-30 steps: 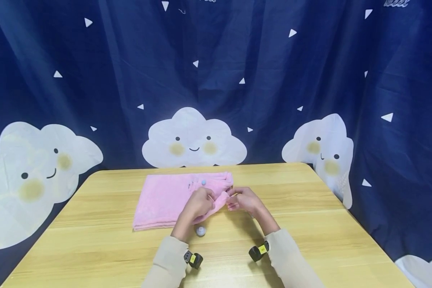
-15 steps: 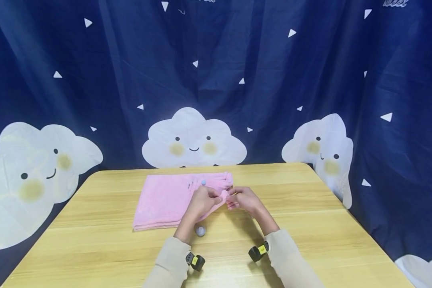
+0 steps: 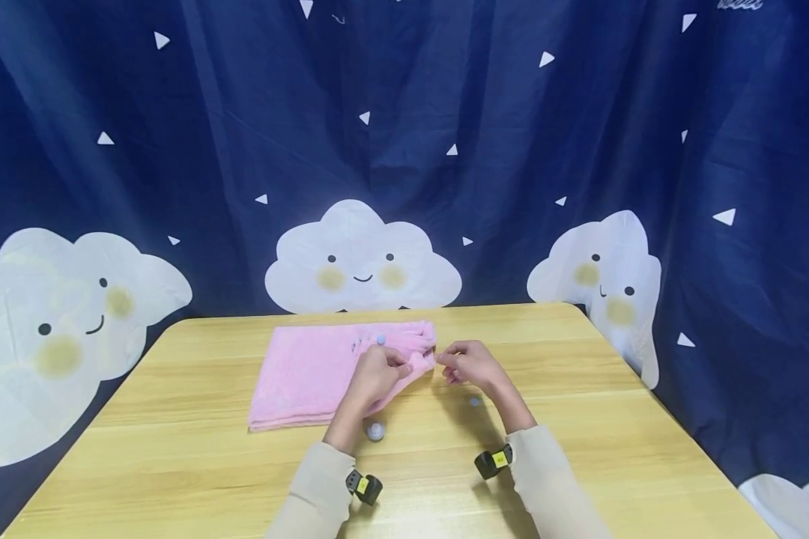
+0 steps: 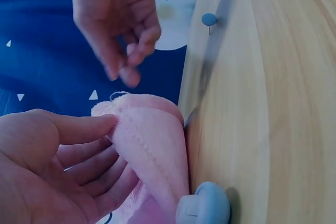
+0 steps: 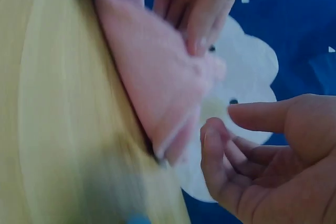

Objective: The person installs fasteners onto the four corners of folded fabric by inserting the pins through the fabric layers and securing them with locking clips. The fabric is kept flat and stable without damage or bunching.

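A folded pink towel [image 3: 303,374] lies on the wooden table [image 3: 175,464]. My left hand [image 3: 377,374] pinches a raised fold at the towel's right corner, thumb on top and fingers underneath [image 4: 58,166]. A short way to its right, my right hand [image 3: 472,367] hovers with loosely curled fingers [image 5: 268,161] that hold nothing. A small blue pin [image 3: 474,402] lies on the table just below that hand. A round blue-grey piece [image 3: 376,430] sits on the table at the towel's near edge, close to my left wrist. Another blue dot [image 3: 380,340] shows on top of the towel.
A dark blue curtain [image 3: 404,112] with white clouds hangs right behind the table's far edge. Bare wood stretches to the left, right and front of the towel. Small cameras are strapped to both wrists [image 3: 364,486].
My right hand has let go of the towel fold and drawn away to the right. A small blue pin now shows on the table under it. The left hand keeps its hold.
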`<state>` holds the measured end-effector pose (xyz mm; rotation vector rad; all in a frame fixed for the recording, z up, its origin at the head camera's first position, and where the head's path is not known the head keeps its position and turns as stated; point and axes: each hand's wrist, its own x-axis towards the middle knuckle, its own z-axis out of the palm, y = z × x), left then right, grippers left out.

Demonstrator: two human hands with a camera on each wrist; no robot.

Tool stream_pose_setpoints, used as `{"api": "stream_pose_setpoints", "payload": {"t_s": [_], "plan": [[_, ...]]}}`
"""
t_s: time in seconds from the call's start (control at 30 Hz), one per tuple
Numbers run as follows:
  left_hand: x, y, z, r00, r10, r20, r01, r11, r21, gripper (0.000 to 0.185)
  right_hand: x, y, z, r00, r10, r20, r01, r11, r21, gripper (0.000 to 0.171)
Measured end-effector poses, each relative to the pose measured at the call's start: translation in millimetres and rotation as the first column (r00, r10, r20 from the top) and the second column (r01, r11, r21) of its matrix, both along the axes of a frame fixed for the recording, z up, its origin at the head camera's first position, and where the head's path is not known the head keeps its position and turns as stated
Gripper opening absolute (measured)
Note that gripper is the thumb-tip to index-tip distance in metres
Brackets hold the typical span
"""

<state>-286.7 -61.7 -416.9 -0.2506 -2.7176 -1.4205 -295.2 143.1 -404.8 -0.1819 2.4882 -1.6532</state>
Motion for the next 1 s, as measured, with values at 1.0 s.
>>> {"api": "stream_pose_setpoints", "payload": {"t_s": [1.0], "plan": [[0.3,0.5,-0.1,1.000,0.015,-0.006,-0.014,1.000,0.017,0.010,0.9,20.9,-11.2,0.989,-0.027,0.142,-0.063,0.806,0.589,0.011]]}}
